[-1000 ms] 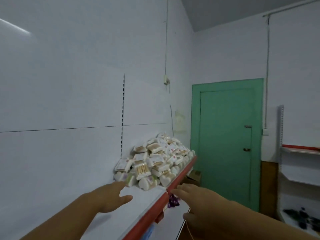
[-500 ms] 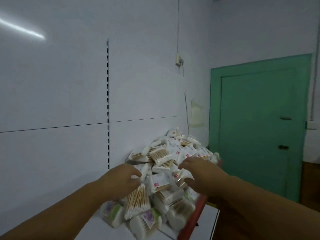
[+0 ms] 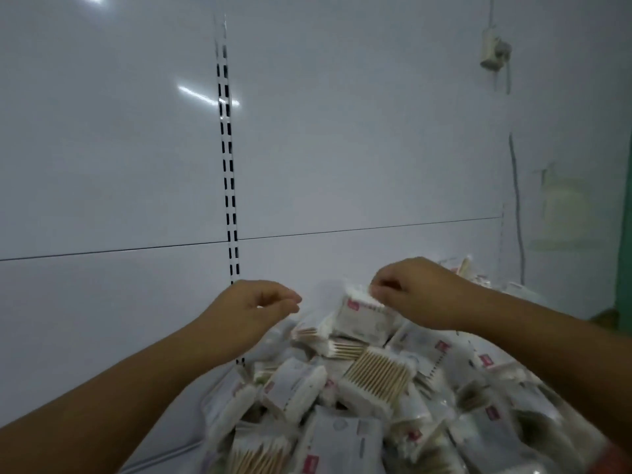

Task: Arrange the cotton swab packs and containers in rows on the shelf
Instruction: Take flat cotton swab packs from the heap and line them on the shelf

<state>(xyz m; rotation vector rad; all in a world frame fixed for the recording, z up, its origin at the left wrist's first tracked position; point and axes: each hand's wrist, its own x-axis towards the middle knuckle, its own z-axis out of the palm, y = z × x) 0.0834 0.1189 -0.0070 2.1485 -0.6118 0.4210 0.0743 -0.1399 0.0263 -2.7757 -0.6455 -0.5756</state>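
A loose heap of cotton swab packs (image 3: pixel 379 378) fills the lower right of the view on the white shelf (image 3: pixel 171 449). The packs are clear plastic with white swab tips, wooden sticks and small red labels. My right hand (image 3: pixel 413 292) pinches the top edge of one white pack (image 3: pixel 362 319) at the peak of the heap. My left hand (image 3: pixel 249 313) hovers just left of the heap, thumb and fingers curled close together with nothing visible between them.
The white back panel (image 3: pixel 342 148) of the shelving rises right behind the heap, with a slotted upright (image 3: pixel 229 186) down its middle. A wall socket (image 3: pixel 494 53) and cable hang at the upper right. A strip of green door (image 3: pixel 624 268) shows at the right edge.
The view has closed in on the heap and turned away from the door. My right hand rose to the top of the heap and pinched a pack. My left hand lifted off the packs.
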